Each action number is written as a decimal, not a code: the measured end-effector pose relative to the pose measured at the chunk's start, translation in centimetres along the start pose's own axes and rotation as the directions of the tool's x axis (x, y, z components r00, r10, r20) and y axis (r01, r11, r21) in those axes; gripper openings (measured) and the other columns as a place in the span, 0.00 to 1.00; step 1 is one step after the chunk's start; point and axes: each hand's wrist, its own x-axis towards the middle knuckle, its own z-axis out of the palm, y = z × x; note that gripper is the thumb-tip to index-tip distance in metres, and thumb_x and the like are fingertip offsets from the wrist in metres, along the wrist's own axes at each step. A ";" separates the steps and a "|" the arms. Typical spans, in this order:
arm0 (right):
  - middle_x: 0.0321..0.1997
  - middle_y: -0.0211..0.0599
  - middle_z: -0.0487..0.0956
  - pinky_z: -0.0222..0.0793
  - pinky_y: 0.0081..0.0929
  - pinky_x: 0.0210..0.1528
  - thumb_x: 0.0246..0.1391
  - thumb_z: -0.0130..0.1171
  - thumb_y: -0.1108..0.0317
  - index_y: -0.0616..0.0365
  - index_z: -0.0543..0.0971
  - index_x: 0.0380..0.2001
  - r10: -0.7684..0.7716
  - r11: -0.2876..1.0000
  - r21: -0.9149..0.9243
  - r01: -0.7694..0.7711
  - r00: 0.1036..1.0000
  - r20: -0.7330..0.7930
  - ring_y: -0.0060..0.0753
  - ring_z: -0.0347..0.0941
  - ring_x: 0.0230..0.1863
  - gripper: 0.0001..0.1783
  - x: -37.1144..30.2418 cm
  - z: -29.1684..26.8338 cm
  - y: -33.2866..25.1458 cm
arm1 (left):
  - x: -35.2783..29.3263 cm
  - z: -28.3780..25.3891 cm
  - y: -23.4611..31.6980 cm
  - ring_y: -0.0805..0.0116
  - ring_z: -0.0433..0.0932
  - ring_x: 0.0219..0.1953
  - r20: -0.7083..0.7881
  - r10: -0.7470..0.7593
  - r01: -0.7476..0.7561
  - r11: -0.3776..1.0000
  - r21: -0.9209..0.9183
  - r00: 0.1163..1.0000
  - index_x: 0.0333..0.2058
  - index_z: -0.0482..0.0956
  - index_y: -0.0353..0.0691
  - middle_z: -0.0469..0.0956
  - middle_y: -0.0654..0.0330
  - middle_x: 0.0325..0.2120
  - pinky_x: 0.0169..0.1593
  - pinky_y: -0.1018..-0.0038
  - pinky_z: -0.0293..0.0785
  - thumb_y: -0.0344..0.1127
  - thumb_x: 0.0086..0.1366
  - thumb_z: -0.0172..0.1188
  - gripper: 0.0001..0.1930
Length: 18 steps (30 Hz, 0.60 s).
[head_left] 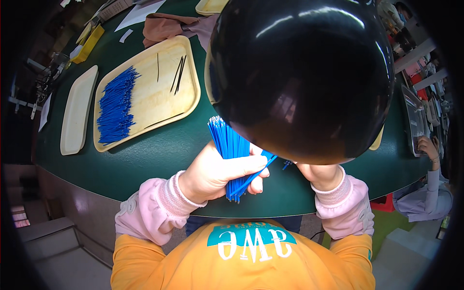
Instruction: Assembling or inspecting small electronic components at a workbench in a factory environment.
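Note:
My left hand point(220, 169) is closed around a thick bundle of blue wires point(226, 137). The wires stand nearly upright in the fist with pale, bare-looking ends at the top. A few lie slanted across under my thumb, pointing up and right. My right hand point(325, 176) is just to the right, its fingers mostly hidden beneath a large glossy black dome point(304, 82). Beside those fingers a few blue wire ends point(287, 165) show. What the right hand holds, if anything, is hidden.
A cream tray point(157, 92) at left bears a pile of blue wires point(117, 108) and several thin black strips. Left of it lies a narrow pale tray point(79, 113). Behind are brown cloth point(164, 28) and a yellow bin point(89, 44). Another person's hand point(427, 146) touches a clear tray point(413, 121) at right.

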 end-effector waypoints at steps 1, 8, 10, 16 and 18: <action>0.21 0.34 0.66 0.54 0.14 0.18 0.53 0.36 0.72 0.63 0.66 0.32 0.046 0.994 0.095 -0.048 0.998 0.031 0.20 0.58 0.16 0.09 0.0 -0.1 0.1 | 0.0 -0.1 0.0 0.70 0.74 0.19 0.007 -0.010 0.010 1.000 -0.011 1.000 0.27 0.70 0.32 0.72 0.56 0.19 0.24 0.78 0.72 0.27 0.51 0.55 0.05; 0.21 0.32 0.66 0.54 0.12 0.19 0.49 0.42 0.76 0.63 0.68 0.27 0.253 0.963 -0.135 -0.234 0.956 0.146 0.16 0.59 0.18 0.04 -0.1 0.9 -0.6 | -0.1 0.8 -0.1 0.67 0.76 0.25 -0.044 0.007 -0.009 0.999 -0.046 0.999 0.29 0.71 0.31 0.73 0.54 0.22 0.28 0.78 0.73 0.28 0.53 0.53 0.06; 0.23 0.33 0.69 0.56 0.13 0.20 0.47 0.42 0.78 0.64 0.68 0.28 0.089 0.996 -0.008 -0.089 0.995 0.037 0.18 0.62 0.21 0.05 -0.3 -0.2 0.8 | 0.4 1.5 -0.2 0.65 0.76 0.27 -0.033 0.064 -0.063 0.998 0.021 0.997 0.34 0.70 0.30 0.74 0.53 0.24 0.30 0.79 0.73 0.29 0.54 0.52 0.09; 0.26 0.34 0.71 0.61 0.14 0.24 0.42 0.49 0.79 0.65 0.70 0.29 0.246 0.969 -0.009 -0.246 0.969 0.007 0.21 0.66 0.25 0.07 0.1 -0.6 0.3 | 0.1 0.1 0.2 0.66 0.76 0.28 0.150 -0.014 -0.014 0.983 0.182 0.989 0.37 0.69 0.29 0.74 0.51 0.27 0.27 0.82 0.72 0.30 0.55 0.51 0.12; 0.26 0.33 0.72 0.63 0.14 0.26 0.37 0.57 0.79 0.65 0.71 0.27 0.119 0.919 -0.385 -0.089 0.991 0.055 0.21 0.67 0.25 0.09 0.5 1.4 -0.5 | 0.1 0.2 0.1 0.67 0.76 0.27 0.157 -0.033 0.007 0.986 0.164 0.987 0.36 0.68 0.29 0.74 0.52 0.26 0.26 0.82 0.72 0.30 0.55 0.51 0.11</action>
